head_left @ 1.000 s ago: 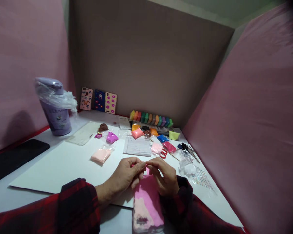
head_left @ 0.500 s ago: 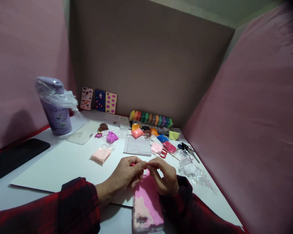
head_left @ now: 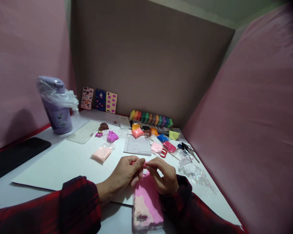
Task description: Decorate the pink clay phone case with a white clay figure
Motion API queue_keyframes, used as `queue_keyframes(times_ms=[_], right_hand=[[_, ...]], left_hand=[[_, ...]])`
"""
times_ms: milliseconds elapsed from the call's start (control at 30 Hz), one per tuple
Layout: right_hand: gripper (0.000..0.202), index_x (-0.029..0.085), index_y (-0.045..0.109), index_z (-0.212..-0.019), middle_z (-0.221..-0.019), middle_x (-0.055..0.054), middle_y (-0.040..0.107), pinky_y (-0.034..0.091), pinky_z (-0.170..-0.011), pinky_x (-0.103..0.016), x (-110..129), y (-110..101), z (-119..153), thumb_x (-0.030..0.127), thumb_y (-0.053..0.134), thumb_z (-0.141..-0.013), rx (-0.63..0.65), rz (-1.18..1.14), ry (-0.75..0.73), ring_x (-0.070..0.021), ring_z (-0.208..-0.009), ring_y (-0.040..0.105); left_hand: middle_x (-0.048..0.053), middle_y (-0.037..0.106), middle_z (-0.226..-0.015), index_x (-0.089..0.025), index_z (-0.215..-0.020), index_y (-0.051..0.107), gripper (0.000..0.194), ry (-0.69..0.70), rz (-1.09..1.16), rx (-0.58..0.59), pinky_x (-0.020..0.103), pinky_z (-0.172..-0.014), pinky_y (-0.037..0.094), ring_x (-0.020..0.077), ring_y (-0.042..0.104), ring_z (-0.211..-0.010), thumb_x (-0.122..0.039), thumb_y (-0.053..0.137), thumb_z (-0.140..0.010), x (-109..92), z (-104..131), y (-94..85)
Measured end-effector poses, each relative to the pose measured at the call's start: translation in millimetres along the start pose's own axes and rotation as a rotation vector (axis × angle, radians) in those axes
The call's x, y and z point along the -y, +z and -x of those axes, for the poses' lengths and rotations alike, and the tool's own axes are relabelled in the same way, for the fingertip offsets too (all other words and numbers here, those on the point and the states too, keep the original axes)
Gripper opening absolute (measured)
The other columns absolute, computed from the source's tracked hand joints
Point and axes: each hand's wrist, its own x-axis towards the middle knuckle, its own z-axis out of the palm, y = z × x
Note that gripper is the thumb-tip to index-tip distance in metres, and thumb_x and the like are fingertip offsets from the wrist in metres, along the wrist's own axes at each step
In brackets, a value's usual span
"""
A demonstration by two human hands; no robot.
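My left hand (head_left: 125,171) and my right hand (head_left: 165,176) meet over the top end of a phone case (head_left: 150,198). A small lump of bright pink clay (head_left: 144,165) is pinched between the fingertips of both hands. Most of it is hidden by the fingers. The case is coated in pink and peach clay, with a dark cutout near its lower end. On its upper part sits a small white piece (head_left: 145,171), just below the fingertips.
Clay packets surround a notepad (head_left: 137,145), including a peach packet (head_left: 102,153). A lotion bottle (head_left: 60,117) and black phone (head_left: 21,156) stand at left. Keys (head_left: 188,149) and a rhinestone sheet (head_left: 202,178) lie at right. Decorated cases (head_left: 100,100) lean on the back wall.
The fingertips have parted slightly, so more of the pink clay shows between them. The view has shifted a little; the case stays in place.
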Motion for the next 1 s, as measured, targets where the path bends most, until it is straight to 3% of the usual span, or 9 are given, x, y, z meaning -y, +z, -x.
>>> queue_keyframes(times_ms=[233, 500, 733, 1000], right_hand=[[0.020, 0.016, 0.065, -0.098, -0.076, -0.008, 0.067, 0.050, -0.060, -0.029, -4.3, 1.8, 2.9, 0.005, 0.057, -0.084, -0.013, -0.009, -0.025, -0.0177, -0.068, 0.062], [0.013, 0.015, 0.064, -0.090, -0.071, -0.007, 0.065, 0.049, -0.057, -0.027, 0.6, 0.1, 1.8, 0.006, 0.055, -0.085, -0.024, 0.020, 0.022, -0.0161, -0.063, 0.060], [0.015, 0.016, 0.064, -0.091, -0.073, -0.006, 0.066, 0.049, -0.058, -0.028, 1.7, -0.7, 0.6, 0.008, 0.053, -0.086, 0.001, 0.024, 0.009, -0.0162, -0.065, 0.061], [0.015, 0.016, 0.064, -0.091, -0.071, -0.005, 0.065, 0.048, -0.056, -0.027, 3.8, -1.4, 0.2, 0.008, 0.052, -0.085, 0.010, 0.042, 0.029, -0.0161, -0.063, 0.059]], left_hand=[[-0.007, 0.049, -0.038, -0.015, -0.062, 0.052, 0.033, -0.022, 0.055, -0.028, 0.015, -0.031, 0.023, 0.0026, 0.033, -0.027, -0.038, 0.072, -0.073, -4.2, 1.6, 3.6], [-0.006, 0.049, -0.040, -0.014, -0.063, 0.053, 0.033, -0.008, 0.054, -0.002, 0.015, -0.032, 0.020, 0.0023, 0.034, -0.029, -0.040, 0.065, -0.079, -1.5, -0.1, 0.9], [-0.005, 0.053, -0.045, -0.015, -0.064, 0.052, 0.031, -0.030, 0.031, -0.034, 0.015, -0.032, 0.024, 0.0026, 0.036, -0.030, -0.038, 0.071, -0.073, -4.2, 2.1, 3.3], [-0.005, 0.051, -0.045, -0.015, -0.063, 0.051, 0.033, -0.014, 0.039, 0.000, 0.017, -0.034, 0.022, 0.0026, 0.034, -0.031, -0.040, 0.063, -0.081, -4.4, 2.3, 3.5]])
